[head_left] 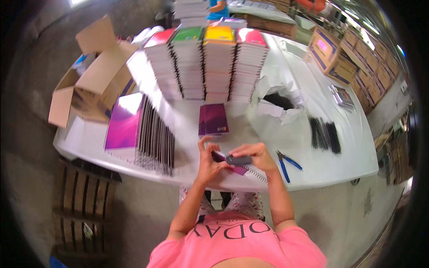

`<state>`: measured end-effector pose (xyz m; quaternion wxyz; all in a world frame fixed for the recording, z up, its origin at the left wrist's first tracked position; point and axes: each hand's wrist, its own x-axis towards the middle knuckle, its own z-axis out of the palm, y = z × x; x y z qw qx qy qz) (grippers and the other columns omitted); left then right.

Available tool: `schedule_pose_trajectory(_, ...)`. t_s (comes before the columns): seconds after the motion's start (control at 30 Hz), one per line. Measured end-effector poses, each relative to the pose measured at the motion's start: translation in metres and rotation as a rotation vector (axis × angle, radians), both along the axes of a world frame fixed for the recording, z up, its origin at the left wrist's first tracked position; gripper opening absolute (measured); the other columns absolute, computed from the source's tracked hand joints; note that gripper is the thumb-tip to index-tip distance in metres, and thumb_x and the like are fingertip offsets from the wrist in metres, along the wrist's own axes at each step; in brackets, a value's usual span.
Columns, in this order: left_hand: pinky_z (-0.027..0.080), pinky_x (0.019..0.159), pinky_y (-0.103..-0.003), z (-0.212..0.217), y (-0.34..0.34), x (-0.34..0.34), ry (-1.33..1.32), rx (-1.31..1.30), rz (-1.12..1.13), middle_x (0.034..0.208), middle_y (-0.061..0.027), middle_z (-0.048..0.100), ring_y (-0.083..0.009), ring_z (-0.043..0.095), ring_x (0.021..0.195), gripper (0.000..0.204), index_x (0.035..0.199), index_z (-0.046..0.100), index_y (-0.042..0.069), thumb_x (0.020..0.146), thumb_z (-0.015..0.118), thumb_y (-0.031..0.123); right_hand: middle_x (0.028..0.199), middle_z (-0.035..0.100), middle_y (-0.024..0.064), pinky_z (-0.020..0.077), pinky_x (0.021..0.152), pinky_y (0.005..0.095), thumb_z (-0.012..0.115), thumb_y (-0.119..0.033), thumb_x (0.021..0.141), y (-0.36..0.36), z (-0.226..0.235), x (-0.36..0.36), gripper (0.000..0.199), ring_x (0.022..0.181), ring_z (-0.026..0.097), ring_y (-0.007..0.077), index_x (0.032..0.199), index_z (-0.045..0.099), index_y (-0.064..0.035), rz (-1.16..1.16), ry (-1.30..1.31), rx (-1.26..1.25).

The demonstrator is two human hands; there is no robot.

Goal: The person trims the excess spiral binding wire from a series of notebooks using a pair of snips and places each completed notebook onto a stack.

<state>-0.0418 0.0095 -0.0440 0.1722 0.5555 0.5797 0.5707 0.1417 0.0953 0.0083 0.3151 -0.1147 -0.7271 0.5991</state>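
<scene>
Near the table's front edge, my left hand (209, 160) grips a small purple notebook (239, 170), thumb and fingers bent round its side. My right hand (257, 155) is closed on a dark grey handheld tool (239, 160) lying across the notebook's upper side; its exact kind is hard to make out. A black spiral coil (255, 173) runs from the notebook toward the right, below my right hand. Just beyond my hands lies a stack of purple-covered notebooks (213, 119). Blue-handled pliers (288, 164) rest to the right of my right hand.
Purple spiral notebooks (121, 127) are stacked at left, by an open carton (99, 87). Tall notebook stacks (219, 62) stand at the back. Crumpled white wrapping (279, 107) holds black coils; loose coils (324, 135) lie right. Another person (219, 10) stands behind the stacks.
</scene>
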Motion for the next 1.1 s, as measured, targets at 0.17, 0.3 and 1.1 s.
schedule_pose_trajectory(0.17, 0.036, 0.095, -0.039, -0.007, 0.008, -0.001, -0.053, 0.035, -0.033, 0.116, -0.0173, 0.035, -0.0316, 0.038, 0.112, 0.092, 0.1, 0.029, 0.005, 0.041, 0.091, 0.04, 0.1, 0.069, 0.0138, 0.0495, 0.084, 0.0294, 0.059, 0.009, 0.063, -0.002, 0.01, -0.01, 0.041, 0.092, 0.065, 0.0209, 0.099, 0.071, -0.0043, 0.002, 0.152, -0.111)
schedule_pose_trajectory(0.3, 0.035, 0.095, -0.036, -0.012, 0.007, 0.0, -0.042, 0.037, -0.069, 0.113, -0.0166, 0.033, -0.029, 0.038, 0.11, 0.097, 0.102, 0.025, 0.003, 0.042, 0.091, 0.042, 0.095, 0.069, 0.015, 0.0507, 0.078, 0.0295, 0.055, 0.01, 0.062, 0.009, 0.024, -0.024, 0.037, 0.087, 0.066, 0.0214, 0.094, 0.071, 0.0003, -0.231, -0.334, 0.27)
schedule_pose_trajectory(1.1, 0.032, 0.095, -0.031, -0.019, 0.008, -0.009, -0.116, -0.004, -0.224, 0.113, -0.0117, 0.031, -0.0223, 0.035, 0.109, 0.086, 0.107, 0.022, 0.007, 0.058, 0.087, 0.034, 0.094, 0.07, 0.0125, 0.049, 0.081, 0.0284, 0.054, 0.007, 0.069, -0.006, 0.006, -0.027, 0.031, 0.089, 0.065, 0.0188, 0.094, 0.071, -0.0006, -0.32, -0.271, 0.071)
